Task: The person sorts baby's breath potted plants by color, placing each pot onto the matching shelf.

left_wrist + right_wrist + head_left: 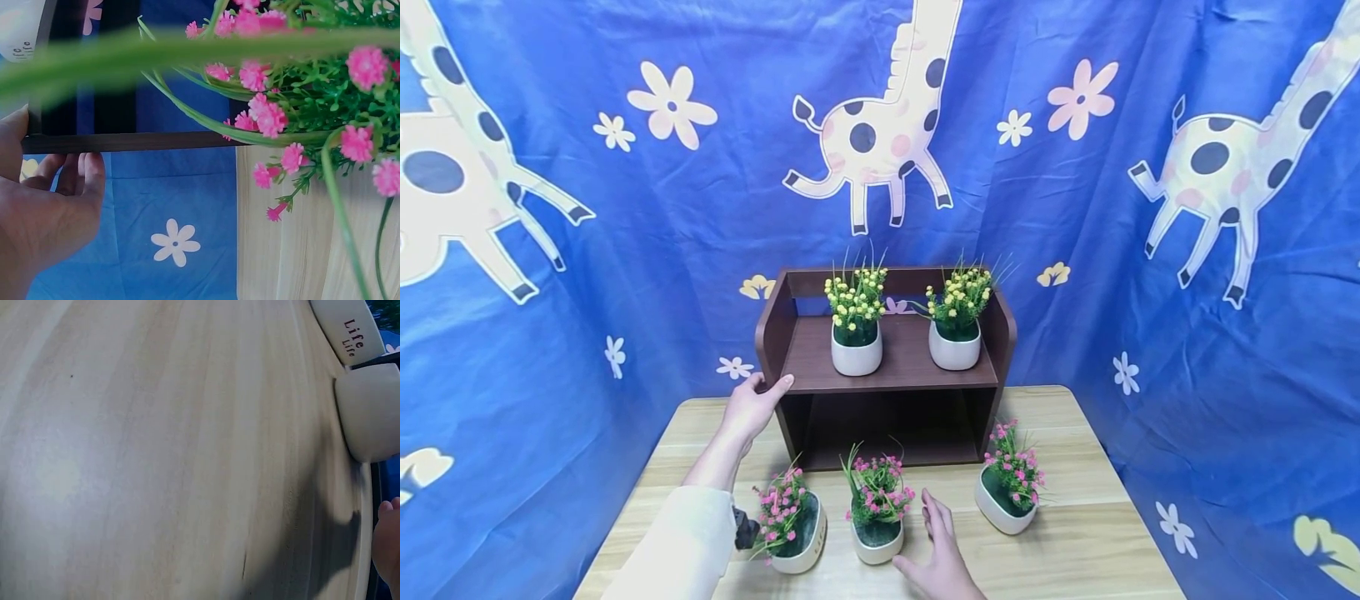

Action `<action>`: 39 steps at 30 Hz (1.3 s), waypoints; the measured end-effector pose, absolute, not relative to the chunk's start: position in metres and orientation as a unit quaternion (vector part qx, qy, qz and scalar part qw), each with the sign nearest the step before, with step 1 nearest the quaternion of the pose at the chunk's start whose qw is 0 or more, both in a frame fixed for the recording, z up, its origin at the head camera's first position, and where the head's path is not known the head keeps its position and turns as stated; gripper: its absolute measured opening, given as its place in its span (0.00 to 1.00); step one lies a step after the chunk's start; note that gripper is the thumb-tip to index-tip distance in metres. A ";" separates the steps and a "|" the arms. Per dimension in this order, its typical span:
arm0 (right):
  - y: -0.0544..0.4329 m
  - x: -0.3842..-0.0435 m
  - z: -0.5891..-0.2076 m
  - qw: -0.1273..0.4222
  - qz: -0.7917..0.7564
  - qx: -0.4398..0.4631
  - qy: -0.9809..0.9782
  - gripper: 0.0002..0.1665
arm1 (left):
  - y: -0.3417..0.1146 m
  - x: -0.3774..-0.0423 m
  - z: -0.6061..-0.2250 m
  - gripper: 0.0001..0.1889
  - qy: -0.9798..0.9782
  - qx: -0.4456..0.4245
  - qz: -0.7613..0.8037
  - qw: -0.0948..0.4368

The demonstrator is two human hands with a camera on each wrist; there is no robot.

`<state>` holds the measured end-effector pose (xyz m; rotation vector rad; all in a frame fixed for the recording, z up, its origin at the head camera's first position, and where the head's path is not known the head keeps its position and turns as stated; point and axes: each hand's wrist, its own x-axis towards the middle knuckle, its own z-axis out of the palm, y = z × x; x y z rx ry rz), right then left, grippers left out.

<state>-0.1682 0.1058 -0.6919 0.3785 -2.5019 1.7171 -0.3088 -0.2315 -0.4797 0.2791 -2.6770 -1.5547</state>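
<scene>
At the left side of a dark brown two-tier shelf [891, 385], my left hand [755, 410] grips the side panel. The left wrist view shows the thumb of that hand [53, 215] on one face of the panel and the fingers curled against the other. My right hand [942, 550] is beside the middle white pot of pink flowers [878, 546], fingers apart and relaxed, holding nothing. In the right wrist view only a little of the right hand [389, 544] shows at the right edge, near a white pot [370, 412].
Two white pots of yellow flowers [857, 357] [955, 350] stand on the upper tier. Pink-flower pots stand on the wooden table [1078, 467] at left [803, 554] and right [1004, 517]. Blue giraffe-print cloth [737, 233] hangs around the table's back and sides.
</scene>
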 end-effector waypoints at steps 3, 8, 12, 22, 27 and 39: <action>0.104 -0.170 -0.695 0.010 0.569 0.127 -0.812 0.74 | -0.231 -0.309 -0.479 0.38 -0.860 0.090 -0.503 0.017; 0.098 -0.175 -0.701 0.003 0.556 0.136 -0.820 0.77 | -0.231 -0.308 -0.479 0.38 -0.857 0.091 -0.507 0.014; 0.091 -0.178 -0.704 0.008 0.551 0.139 -0.823 0.76 | -0.231 -0.308 -0.479 0.38 -0.855 0.092 -0.511 0.014; 0.075 -0.181 -0.704 -0.001 0.563 0.111 -0.819 0.73 | -0.231 -0.308 -0.480 0.38 -0.853 0.095 -0.513 0.018; 0.068 -0.182 -0.702 -0.002 0.533 0.088 -0.842 0.70 | -0.231 -0.309 -0.481 0.39 -0.855 0.096 -0.509 0.018; 0.064 -0.181 -0.702 0.022 0.499 0.074 -0.863 0.63 | -0.231 -0.310 -0.481 0.36 -0.853 0.094 -0.512 0.026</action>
